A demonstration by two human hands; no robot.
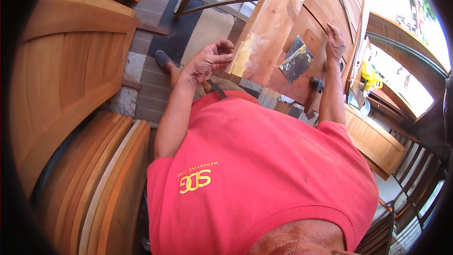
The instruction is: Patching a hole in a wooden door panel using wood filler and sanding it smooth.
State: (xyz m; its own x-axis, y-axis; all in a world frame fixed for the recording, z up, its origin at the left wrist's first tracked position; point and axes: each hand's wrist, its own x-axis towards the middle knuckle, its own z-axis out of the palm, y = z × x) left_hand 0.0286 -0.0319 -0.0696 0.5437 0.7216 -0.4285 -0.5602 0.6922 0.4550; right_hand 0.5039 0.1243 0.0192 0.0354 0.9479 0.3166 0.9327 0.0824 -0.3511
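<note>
A wooden door panel (273, 28) lies raised in front of me, with cream-yellow filler (243, 59) smeared on its near left corner. Beside that corner, my left hand (212, 59) has loosely bent fingers, apart, with nothing visible in them. My right hand (336, 45) is over the panel's right part, fingers curled together; what they hold, if anything, is too small to make out. Between my hands a dark square plate (296, 59) carries pale yellow paste. A dark-headed tool (316, 84) with a wooden handle rests near the panel's near edge, below my right hand.
Wooden doors (75, 61) and stacked panels (99, 184) stand close on my left. A wooden stand (212, 4) is beyond the panel over tiled floor (144, 42). To the right are a yellow plastic bag (370, 73), another panel (382, 146) and dark slatted pieces (415, 170).
</note>
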